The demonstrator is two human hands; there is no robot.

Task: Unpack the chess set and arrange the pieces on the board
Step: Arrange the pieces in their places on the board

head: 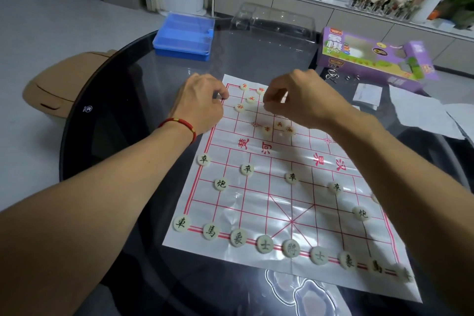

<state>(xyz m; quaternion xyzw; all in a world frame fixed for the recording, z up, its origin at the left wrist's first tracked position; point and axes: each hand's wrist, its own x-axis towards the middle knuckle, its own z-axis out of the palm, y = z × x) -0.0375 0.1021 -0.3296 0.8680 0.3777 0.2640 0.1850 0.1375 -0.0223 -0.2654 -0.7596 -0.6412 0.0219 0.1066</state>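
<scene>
A white paper chess board with red lines lies on the dark glass table. Pale round pieces with dark characters line its near rows in order. Several red-lettered pieces lie loosely on the far half. My left hand, with a red cord at the wrist, hovers at the board's far left corner, fingers curled; what they pinch is hidden. My right hand is over the far middle, fingertips pinching a pale piece.
A blue plastic box sits at the table's far left. A clear plastic tray and the purple chess-set carton stand behind the board. Papers lie at the right. A tan bin stands on the floor left.
</scene>
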